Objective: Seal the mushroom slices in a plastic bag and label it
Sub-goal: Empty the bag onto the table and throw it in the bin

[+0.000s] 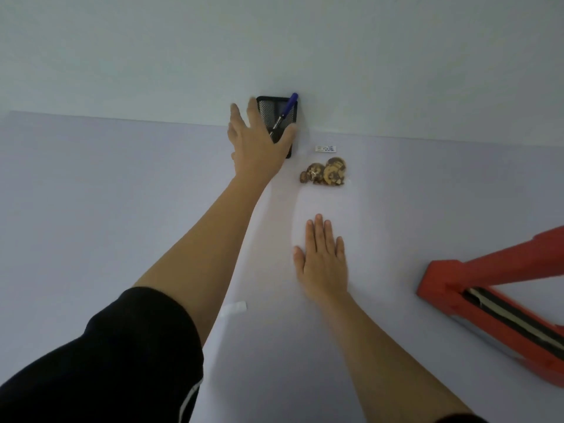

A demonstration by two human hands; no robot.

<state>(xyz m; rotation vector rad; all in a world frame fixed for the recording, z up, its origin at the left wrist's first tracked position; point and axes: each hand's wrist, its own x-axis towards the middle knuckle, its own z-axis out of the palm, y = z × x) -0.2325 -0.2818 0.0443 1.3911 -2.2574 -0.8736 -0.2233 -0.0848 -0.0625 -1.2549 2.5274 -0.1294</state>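
Covering pen holder (285, 117) partly: left hand (256, 141) | plastic bag (326, 175) faint

Brown mushroom slices (325, 173) lie bagged, white label (324, 148) just beyond.

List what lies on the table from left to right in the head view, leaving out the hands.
Small white strip → black mesh pen holder with a blue pen → brown mushroom slices in clear plastic bag → red heat sealer.

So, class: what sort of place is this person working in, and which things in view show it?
Probably a plain packing or demonstration bench, not a kitchen: a bare table against a blank wall, a red heat sealer, a mesh pen holder, and bagged mushroom slices.
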